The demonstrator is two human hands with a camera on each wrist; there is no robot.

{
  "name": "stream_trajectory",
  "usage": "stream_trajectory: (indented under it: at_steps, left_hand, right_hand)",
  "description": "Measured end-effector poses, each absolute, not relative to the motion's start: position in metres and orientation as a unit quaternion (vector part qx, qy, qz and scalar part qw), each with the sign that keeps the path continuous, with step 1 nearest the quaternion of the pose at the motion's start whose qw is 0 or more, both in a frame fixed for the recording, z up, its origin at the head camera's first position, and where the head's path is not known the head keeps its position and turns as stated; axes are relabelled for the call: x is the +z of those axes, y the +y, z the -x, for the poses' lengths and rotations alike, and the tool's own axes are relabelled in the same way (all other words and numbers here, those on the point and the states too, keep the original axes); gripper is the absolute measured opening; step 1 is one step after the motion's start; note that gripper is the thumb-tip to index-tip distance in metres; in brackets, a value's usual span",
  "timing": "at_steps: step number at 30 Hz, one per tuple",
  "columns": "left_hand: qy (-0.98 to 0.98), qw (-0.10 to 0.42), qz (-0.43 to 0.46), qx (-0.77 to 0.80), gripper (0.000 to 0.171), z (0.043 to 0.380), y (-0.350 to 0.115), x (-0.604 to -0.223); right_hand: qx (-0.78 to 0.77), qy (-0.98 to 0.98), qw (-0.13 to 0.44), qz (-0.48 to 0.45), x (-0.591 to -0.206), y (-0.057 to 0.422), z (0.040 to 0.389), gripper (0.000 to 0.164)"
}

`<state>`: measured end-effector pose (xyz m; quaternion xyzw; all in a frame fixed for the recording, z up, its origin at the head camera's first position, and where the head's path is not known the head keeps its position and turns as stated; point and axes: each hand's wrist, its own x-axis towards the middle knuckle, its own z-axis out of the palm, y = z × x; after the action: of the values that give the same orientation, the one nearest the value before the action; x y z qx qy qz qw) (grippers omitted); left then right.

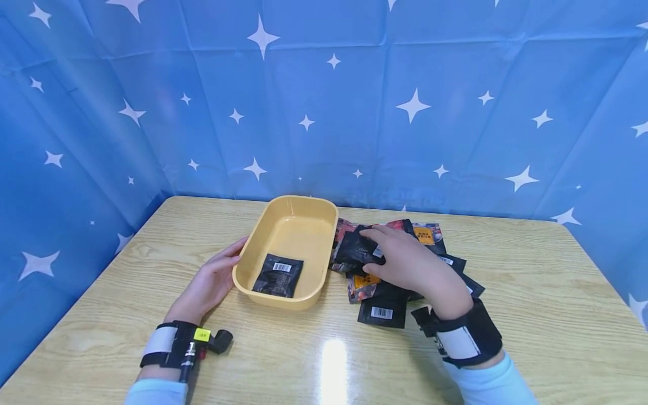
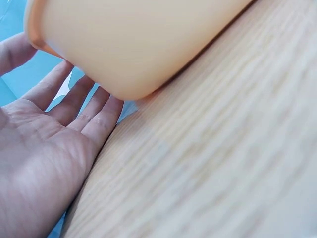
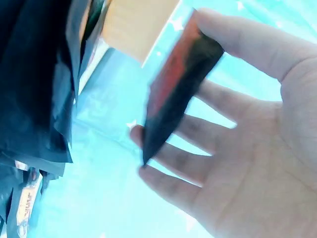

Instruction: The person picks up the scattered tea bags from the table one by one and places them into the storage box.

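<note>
My right hand (image 1: 412, 264) pinches a small black packet (image 1: 358, 248) between thumb and fingers, over the pile's left side. In the right wrist view this packet (image 3: 173, 84) shows nearly edge-on, one side partly red. My left hand (image 1: 215, 281) is at the left side of a yellow plastic tray (image 1: 246, 247). The left wrist view has its fingers (image 2: 74, 101), fairly straight, at the tray's outer wall, with the thumb by the rim. Inside the tray, near its front end, lies one black packet (image 1: 278, 275) with a white barcode label.
Right of the tray spreads a pile of packets (image 1: 382, 312), mostly black, some with orange labels (image 1: 424, 235) and colourful print. All rest on a light wood-grain table (image 1: 283, 354). A blue curtain with white stars (image 1: 324, 84) hangs behind the table's far edge.
</note>
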<state>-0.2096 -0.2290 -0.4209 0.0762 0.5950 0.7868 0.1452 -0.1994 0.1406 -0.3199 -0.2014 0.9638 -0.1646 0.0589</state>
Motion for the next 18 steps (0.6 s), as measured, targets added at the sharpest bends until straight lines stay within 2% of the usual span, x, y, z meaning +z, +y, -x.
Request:
stream_trajectory:
  at_steps: [5, 18]
  left_hand:
    - [0.599, 0.143, -0.069, 0.785, 0.059, 0.21, -0.23, -0.421]
    - [0.601, 0.146, -0.071, 0.783, 0.061, 0.21, -0.228, -0.419]
  right_hand:
    - [-0.201, 0.955, 0.015, 0.216, -0.317, 0.13, 0.198, 0.065]
    - [-0.203, 0.92, -0.002, 0.336, -0.329, 0.071, 0.181, 0.064]
